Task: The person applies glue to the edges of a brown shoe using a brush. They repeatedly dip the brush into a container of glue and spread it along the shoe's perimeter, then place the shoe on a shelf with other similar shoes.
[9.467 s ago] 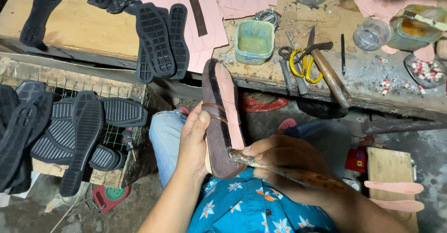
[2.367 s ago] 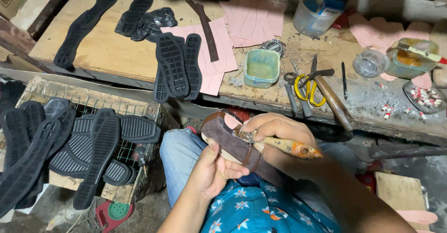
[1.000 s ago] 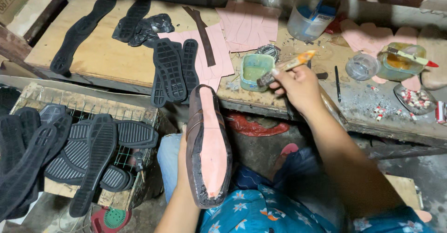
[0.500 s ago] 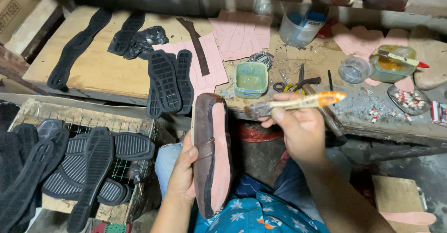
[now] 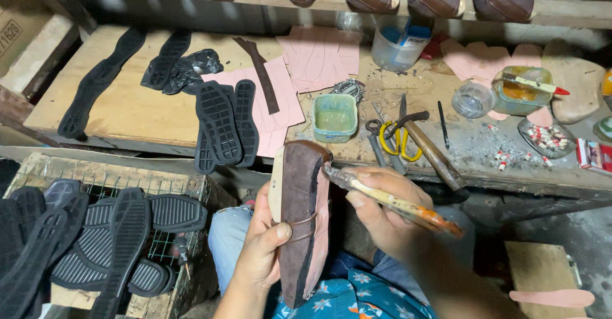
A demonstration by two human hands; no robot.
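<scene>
My left hand [image 5: 261,245] grips a brown suede shoe upper on its last [image 5: 298,217], held upright over my lap with the pink insole side facing right. My right hand [image 5: 382,207] holds a glue brush [image 5: 395,203] with a stained wooden handle. The brush tip touches the toe edge of the shoe near the top. A small green glue tub [image 5: 334,117] sits on the wooden bench [image 5: 137,118] just beyond the shoe.
Black rubber soles [image 5: 224,126] and pink insole pieces [image 5: 322,57] lie on the bench. Yellow-handled scissors [image 5: 392,139], a hammer [image 5: 430,150], jars and a tin of nails sit to the right. A wire crate of black soles [image 5: 95,242] stands at lower left. Lasted shoes line the shelf above.
My right hand went to the glue tub with the brush, then came back to the shoe. The brush tip now rests on the toe edge. My left hand turned the shoe slightly.
</scene>
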